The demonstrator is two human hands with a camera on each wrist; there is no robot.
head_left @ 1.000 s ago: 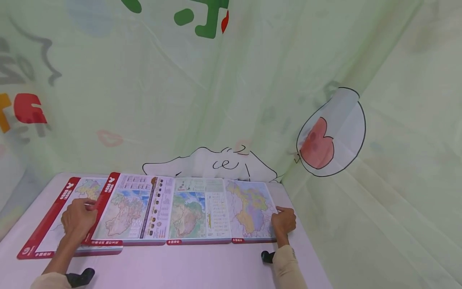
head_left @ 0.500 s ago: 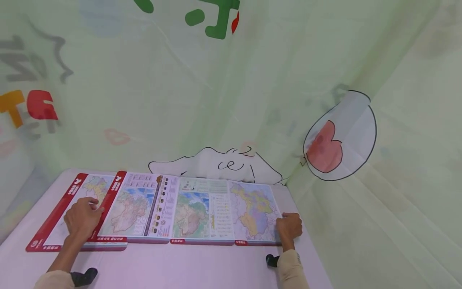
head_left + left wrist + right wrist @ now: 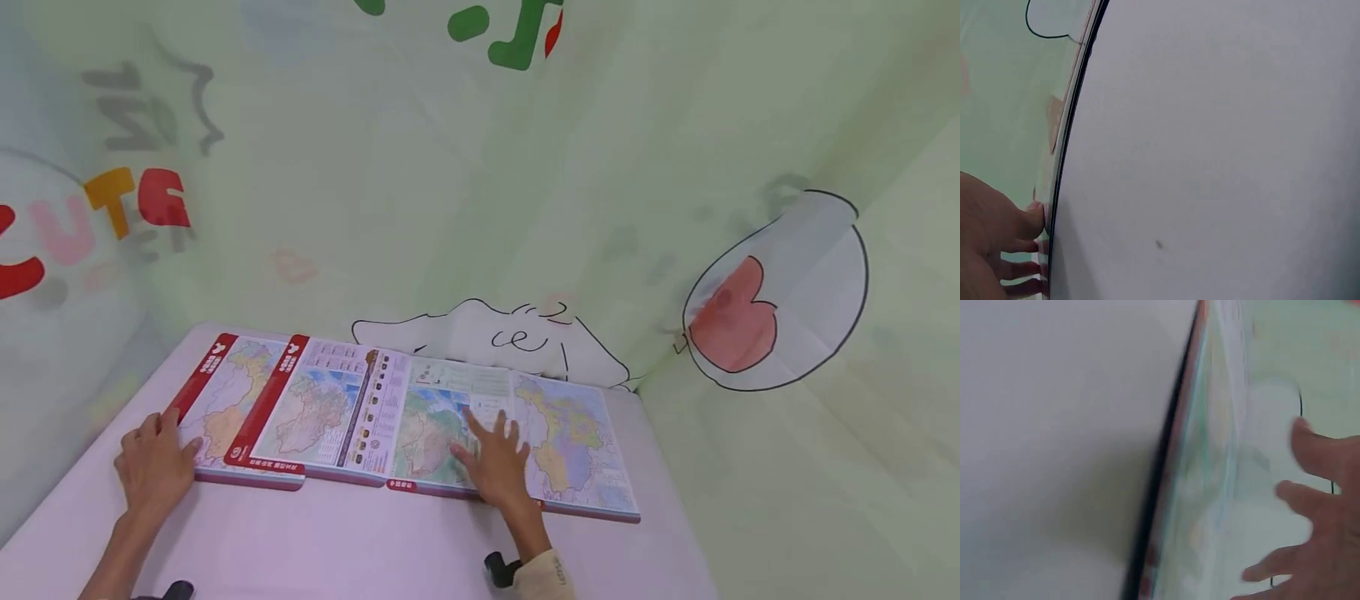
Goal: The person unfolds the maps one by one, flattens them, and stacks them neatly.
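Several overlapping maps with thick reddish edges lie in a row on the table. The leftmost map (image 3: pixel 225 417) has a red strip along its left side and is partly covered by the second map (image 3: pixel 307 421). My left hand (image 3: pixel 153 467) rests at the lower left corner of the leftmost map, hiding that corner; in the left wrist view its thumb and fingertips touch the map's edge. Fingers spread, my right hand (image 3: pixel 495 462) hovers over the middle map (image 3: pixel 431 433), beside the rightmost map (image 3: pixel 562 442). Nothing is in its grasp.
A pale table (image 3: pixel 337 542) carries the maps, its far edge meeting a light green curtain (image 3: pixel 375 183) with printed drawings. Another curtain side (image 3: pixel 825 500) closes in on the right.
My right hand has left the rightmost map's right edge and moved left over the middle. My left hand has shifted from the second map's edge to the leftmost map's corner. The head view has turned left.
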